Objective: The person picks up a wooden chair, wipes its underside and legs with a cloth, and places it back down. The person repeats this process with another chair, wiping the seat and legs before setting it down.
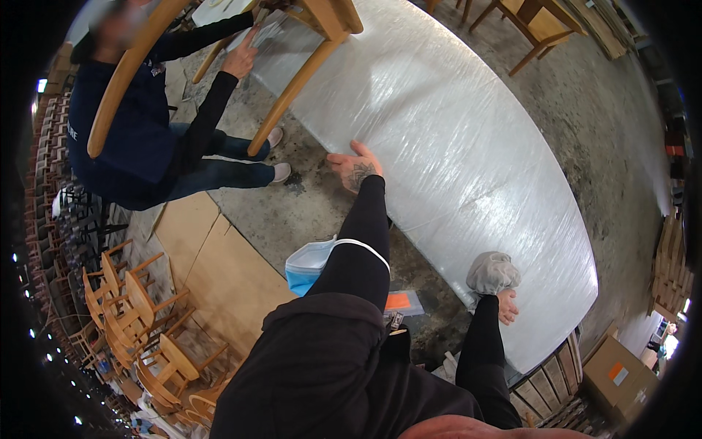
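Note:
A long panel wrapped in clear plastic film (453, 154) lies across the middle of the view. My left hand (356, 169) rests with spread fingers on its near edge. My right hand (504, 301) is at the panel's lower right edge and grips a bunched wad of clear plastic film (492, 271). Both my arms wear black sleeves. A face mask (311, 263) hangs below my left forearm.
Another person in a dark top (139, 132) crouches at the upper left, one hand (240, 60) near a wooden chair (307, 44) standing at the panel's far end. Cardboard sheets (219, 271) lie on the concrete floor. Stacked wooden chairs (139, 322) fill the lower left. A cardboard box (618, 377) sits at lower right.

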